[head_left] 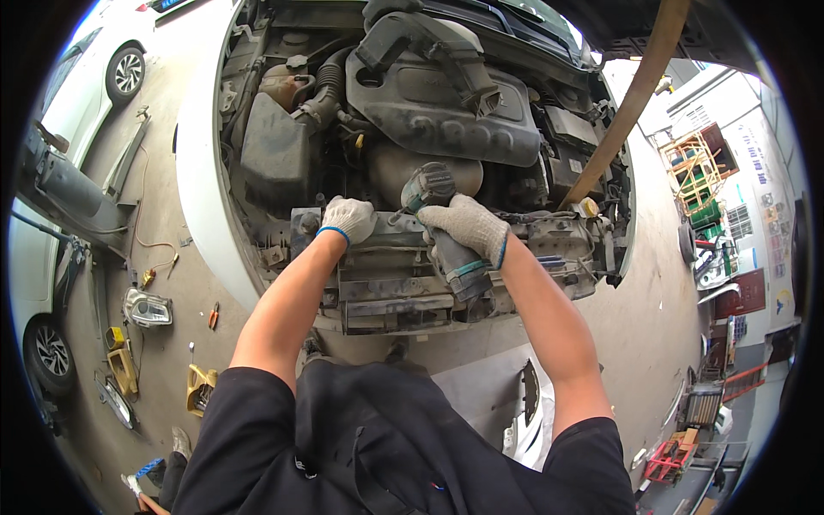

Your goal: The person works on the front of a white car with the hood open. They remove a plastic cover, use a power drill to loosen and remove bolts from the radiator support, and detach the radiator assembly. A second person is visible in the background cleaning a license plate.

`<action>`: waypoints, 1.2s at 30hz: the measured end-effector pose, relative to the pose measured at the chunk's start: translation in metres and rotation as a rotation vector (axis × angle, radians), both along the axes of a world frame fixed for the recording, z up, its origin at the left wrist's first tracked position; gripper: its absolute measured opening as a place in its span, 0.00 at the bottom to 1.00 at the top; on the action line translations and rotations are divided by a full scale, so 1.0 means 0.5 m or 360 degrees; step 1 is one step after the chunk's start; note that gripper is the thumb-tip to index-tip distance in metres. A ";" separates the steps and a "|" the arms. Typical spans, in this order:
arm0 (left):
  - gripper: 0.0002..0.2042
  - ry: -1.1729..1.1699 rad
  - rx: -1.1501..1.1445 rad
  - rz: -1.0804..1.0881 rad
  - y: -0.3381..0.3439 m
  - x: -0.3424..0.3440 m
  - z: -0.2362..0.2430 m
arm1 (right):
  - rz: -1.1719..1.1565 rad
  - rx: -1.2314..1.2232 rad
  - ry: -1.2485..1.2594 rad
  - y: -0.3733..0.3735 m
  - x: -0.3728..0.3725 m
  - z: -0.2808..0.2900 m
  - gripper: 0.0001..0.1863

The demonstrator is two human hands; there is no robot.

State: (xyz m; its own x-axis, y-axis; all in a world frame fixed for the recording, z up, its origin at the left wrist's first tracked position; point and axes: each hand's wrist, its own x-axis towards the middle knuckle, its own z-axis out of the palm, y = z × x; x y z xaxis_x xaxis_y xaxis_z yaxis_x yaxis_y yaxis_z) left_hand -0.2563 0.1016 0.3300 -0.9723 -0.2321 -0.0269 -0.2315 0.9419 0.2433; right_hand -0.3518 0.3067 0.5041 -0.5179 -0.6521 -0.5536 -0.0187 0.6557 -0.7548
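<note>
My right hand (470, 225), in a pale knitted work glove, is wrapped round the grip of a black and grey cordless impact wrench (429, 183) with teal trim. Its battery hangs toward me, and its nose is over the front crossmember (390, 257) of a car with no hood over the engine. My left hand (350, 218), gloved with a blue cuff, is closed at the crossmember's top edge, left of the wrench. What its fingers hold, if anything, is hidden. Beyond both hands are the dark engine cover (446, 103) and a black box (276, 150).
A wooden prop (631, 107) slants down into the bay's right side. On the left floor lie a headlight (148, 307), pliers (214, 316) and a yellow container (201, 388). Another person's hand (133, 485) shows at lower left. A white body panel (536, 421) lies by my right elbow.
</note>
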 end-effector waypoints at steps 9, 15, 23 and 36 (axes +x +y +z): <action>0.16 0.0029 0.0327 -0.0048 0.016 -0.006 0.041 | -0.0177 -0.0038 -0.0248 0.004 0.008 0.035 0.18; 0.16 0.0036 0.0391 -0.0294 0.031 -0.033 0.034 | 0.0001 0.0054 -0.0025 0.006 0.016 0.029 0.16; 0.14 0.0233 0.0411 -0.0280 0.034 -0.032 0.022 | -0.0226 -0.0136 -0.0207 0.013 0.033 0.036 0.14; 0.13 0.0133 0.0075 -0.0234 0.057 -0.045 0.049 | -0.0678 -0.0856 -0.0308 0.183 0.115 0.135 0.25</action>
State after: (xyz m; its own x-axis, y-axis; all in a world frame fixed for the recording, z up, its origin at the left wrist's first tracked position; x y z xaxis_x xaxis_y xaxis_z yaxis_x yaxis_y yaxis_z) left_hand -0.2786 0.1301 0.3544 -0.9950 -0.0876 0.0478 -0.0693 0.9512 0.3006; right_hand -0.2942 0.3984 0.5718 -0.7136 -0.6235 -0.3195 0.3232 0.1116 -0.9397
